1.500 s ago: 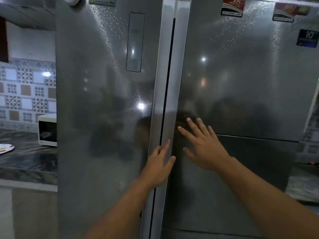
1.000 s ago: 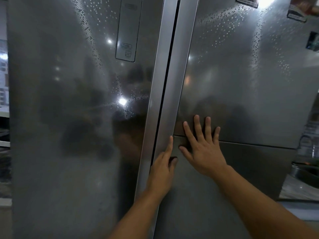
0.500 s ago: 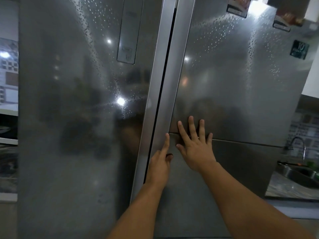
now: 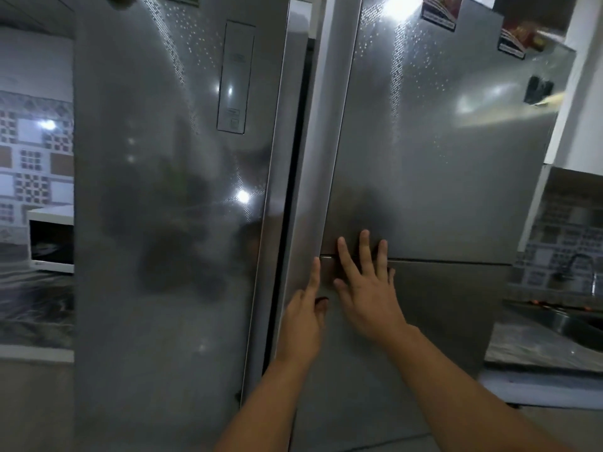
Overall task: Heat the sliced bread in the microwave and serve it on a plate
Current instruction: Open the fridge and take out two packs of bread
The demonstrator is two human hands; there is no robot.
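Observation:
A steel two-door fridge fills the view. Its right door (image 4: 440,158) stands slightly ajar, with a dark gap beside the left door (image 4: 163,190). My left hand (image 4: 305,318) is at the right door's vertical edge strip, index finger straight up along it, thumb on the front, other fingers hidden behind the edge. My right hand (image 4: 365,285) lies flat with spread fingers on the right door's face, across its horizontal seam. A white microwave (image 4: 49,243) sits on the counter at far left. No bread or plate is in view.
A dark marble counter (image 4: 32,305) runs left of the fridge under patterned wall tiles. At the right are a steel sink (image 4: 580,324) with a faucet (image 4: 577,265) and a light counter. Magnets and stickers (image 4: 437,11) sit on the right door's top.
The gap between the two doors has widened as the right door swung out a little. Both hands stayed at the same spot on that door. The view shifted, showing the microwave again.

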